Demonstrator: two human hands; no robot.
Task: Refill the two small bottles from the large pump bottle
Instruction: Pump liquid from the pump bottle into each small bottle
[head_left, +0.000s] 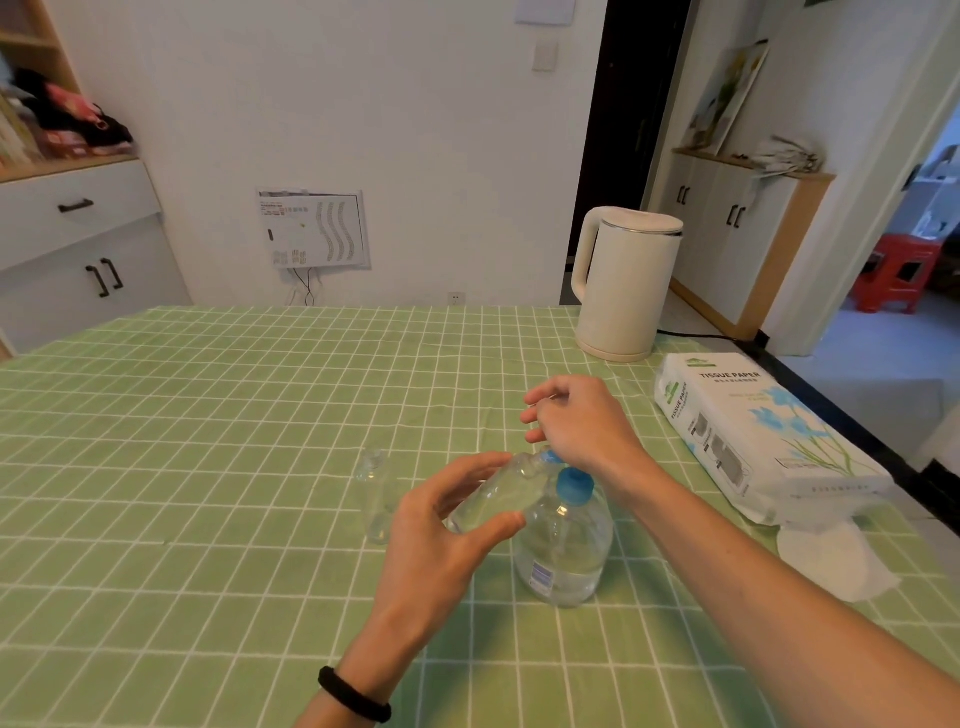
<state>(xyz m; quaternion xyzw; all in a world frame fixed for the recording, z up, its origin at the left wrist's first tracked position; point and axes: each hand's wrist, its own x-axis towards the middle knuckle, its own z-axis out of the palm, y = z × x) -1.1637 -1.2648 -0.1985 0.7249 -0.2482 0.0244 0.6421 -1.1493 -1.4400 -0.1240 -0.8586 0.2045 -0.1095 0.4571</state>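
The large clear pump bottle (563, 556) stands on the table just right of centre, with a blue collar and a blue pump head. My left hand (441, 530) holds a small clear bottle (491, 499) tilted, its mouth up against the pump's nozzle. My right hand (576, 421) is above the pump, the heel of the palm on the blue pump head, fingers loosely curled and apart with nothing seen in them. A second small clear bottle (376, 496) stands upright on the table, to the left of my left hand.
The table has a green checked cloth (208, 415). A white kettle (623, 283) stands at the back right. A tissue paper pack (753, 436) lies along the right edge with a loose tissue (831, 561) in front of it.
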